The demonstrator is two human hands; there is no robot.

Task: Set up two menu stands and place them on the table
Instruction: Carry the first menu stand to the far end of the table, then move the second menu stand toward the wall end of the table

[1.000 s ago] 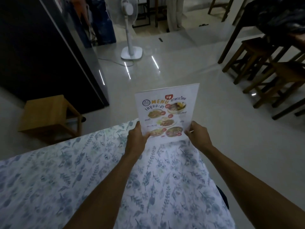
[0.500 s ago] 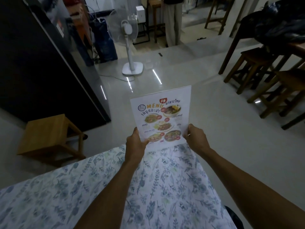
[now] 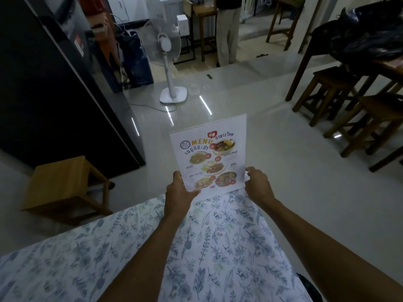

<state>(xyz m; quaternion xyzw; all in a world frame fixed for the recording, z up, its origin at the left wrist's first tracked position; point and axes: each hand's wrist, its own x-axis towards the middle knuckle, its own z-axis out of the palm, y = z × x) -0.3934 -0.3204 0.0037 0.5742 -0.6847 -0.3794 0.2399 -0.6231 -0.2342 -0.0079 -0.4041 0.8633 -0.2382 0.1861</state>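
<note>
A clear menu stand (image 3: 210,153) holding a white sheet with food pictures stands upright at the far corner of the table (image 3: 218,247), which wears a blue floral cloth. My left hand (image 3: 180,192) grips the stand's lower left edge. My right hand (image 3: 258,185) holds its lower right edge, fingers curled at the side. Only one stand is in view.
A light wooden stool (image 3: 63,188) stands on the floor left of the table beside a dark cabinet (image 3: 50,88). A white pedestal fan (image 3: 169,62) stands beyond. Dark wooden stools (image 3: 357,118) and a table are at the right. A person (image 3: 227,29) stands far back.
The view has tilted up, showing more of the room. The menu stand has stayed at the table's far corner with both hands on its lower edges; it looks slightly more upright.
</note>
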